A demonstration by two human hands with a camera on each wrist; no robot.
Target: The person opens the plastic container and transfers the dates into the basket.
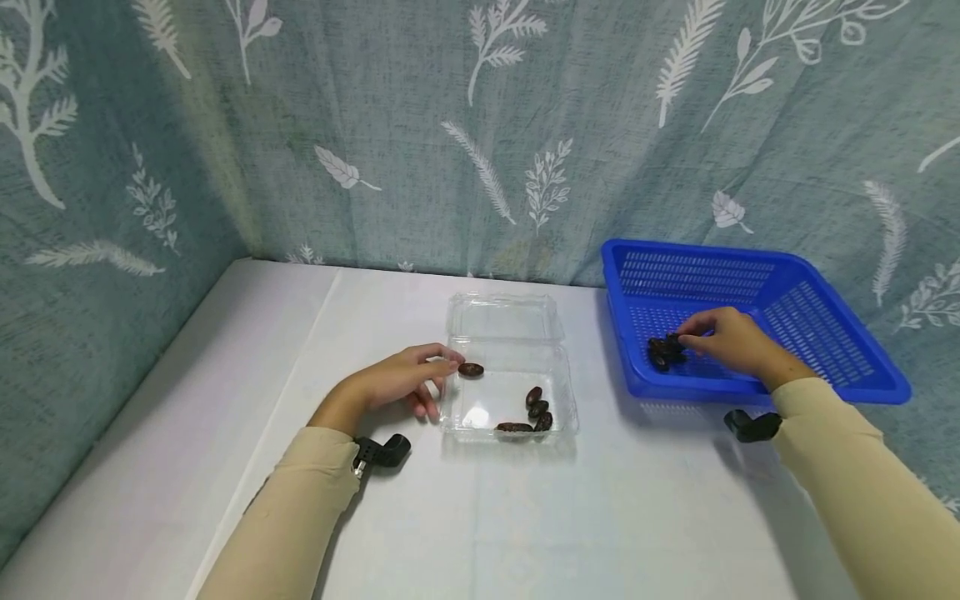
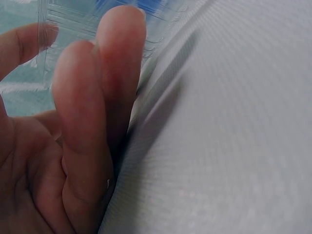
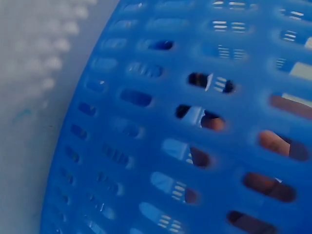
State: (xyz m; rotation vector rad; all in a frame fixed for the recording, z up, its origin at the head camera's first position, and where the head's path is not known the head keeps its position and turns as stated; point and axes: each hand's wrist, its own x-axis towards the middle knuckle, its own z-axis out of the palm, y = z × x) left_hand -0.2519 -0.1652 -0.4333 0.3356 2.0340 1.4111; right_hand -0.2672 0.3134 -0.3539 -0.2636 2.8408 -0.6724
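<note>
A clear plastic clamshell box stands on the table with its lid folded back. My left hand is at its left rim, thumb and a finger pinching the edge; the other fingers hang loosely outside, close up in the left wrist view. Right by those fingertips lies one date. Several more dates sit at the box's near right corner. Inside the blue basket, my right hand pinches at a cluster of dates; its fingers show only partly through the slots in the right wrist view.
White cloth covers the table. A patterned curtain hangs along the back and left. The blue basket's raised rim surrounds my right hand. Black wrist cameras sit under both wrists, close to the table and basket edge.
</note>
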